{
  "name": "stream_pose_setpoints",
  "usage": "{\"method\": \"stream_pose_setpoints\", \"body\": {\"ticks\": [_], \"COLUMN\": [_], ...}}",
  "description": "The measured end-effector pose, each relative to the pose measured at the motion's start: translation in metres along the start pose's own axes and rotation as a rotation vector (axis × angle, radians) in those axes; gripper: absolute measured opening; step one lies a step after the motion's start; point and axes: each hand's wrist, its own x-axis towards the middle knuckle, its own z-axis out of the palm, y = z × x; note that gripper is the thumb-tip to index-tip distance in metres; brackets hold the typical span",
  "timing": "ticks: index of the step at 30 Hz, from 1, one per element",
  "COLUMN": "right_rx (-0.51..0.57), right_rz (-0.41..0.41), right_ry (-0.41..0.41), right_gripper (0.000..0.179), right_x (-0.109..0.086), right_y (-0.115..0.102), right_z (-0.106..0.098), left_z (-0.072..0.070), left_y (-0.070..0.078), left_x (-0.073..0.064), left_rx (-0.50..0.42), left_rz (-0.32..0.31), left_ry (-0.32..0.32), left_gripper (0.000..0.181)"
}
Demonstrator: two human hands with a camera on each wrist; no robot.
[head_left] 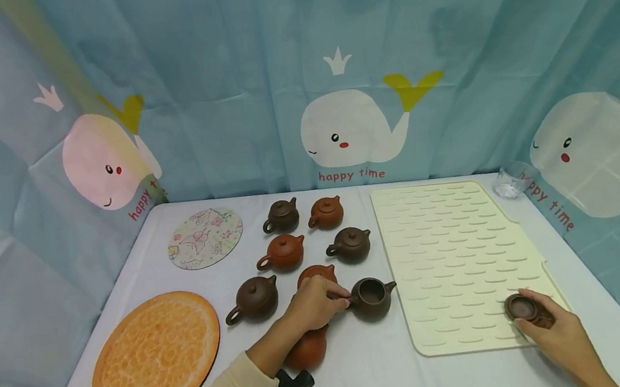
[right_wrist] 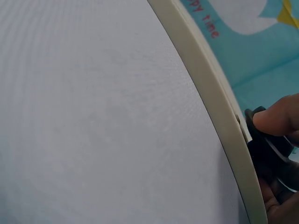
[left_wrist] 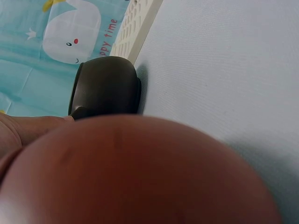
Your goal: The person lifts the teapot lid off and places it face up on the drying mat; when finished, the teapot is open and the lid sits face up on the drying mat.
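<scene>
White table (head_left: 376,382), cream mat (head_left: 463,258) at its three o'clock, and you're gripping on both fronts!
There's your left hand (head_left: 316,302), pinching the handle of a lidless dark brown teapot (head_left: 372,310), upright just off the mat at nine o'clock; at the mat's five o'clock, your right hand (head_left: 558,323) holds a small dark brown piece (head_left: 520,308), exact shape hard to tell.
</scene>
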Motion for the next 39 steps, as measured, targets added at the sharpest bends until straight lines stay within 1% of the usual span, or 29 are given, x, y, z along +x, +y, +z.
{"method": "stream_pose_setpoints", "body": {"ticks": [8,15,18,22,26,31,33,39], "right_rx": [-0.083,-0.138,-0.138,-0.114,-0.084,-0.037,-0.024,0.01], "right_rz": [-0.029,-0.011,-0.017,-0.046,-0.083,-0.13,-0.151,-0.208], "right_ry": [0.004,-0.004,0.005,0.05,0.108,0.145,0.149,0.151], "right_gripper": [0.059,0.063,0.063,0.06,0.058,0.059,0.06,0.06], "right_x": [-0.001,-0.002,-0.003,-0.003,-0.001,0.0,0.0,0.003], "right_y": [-0.001,-0.004,-0.006,-0.011,-0.018,-0.031,-0.037,-0.062], "right_z": [0.002,-0.001,-0.006,-0.015,-0.023,-0.03,-0.032,-0.034], "left_z": [-0.003,-0.007,-0.012,-0.023,-0.036,-0.05,-0.056,-0.071], "left_y": [0.004,0.007,0.01,0.016,0.023,0.029,0.029,0.025], "left_x": [-0.001,-0.002,-0.004,-0.01,-0.018,-0.029,-0.034,-0.05], "left_rx": [-0.001,0.005,0.011,0.003,-0.01,-0.03,-0.04,-0.139], "left_rz": [0.0,0.0,0.005,0.015,-0.004,-0.041,-0.032,0.023], "left_ry": [-0.015,-0.038,-0.034,-0.018,0.014,0.07,0.109,0.243], "left_gripper": [0.011,0.013,0.015,0.015,0.014,0.018,0.021,0.027]}}
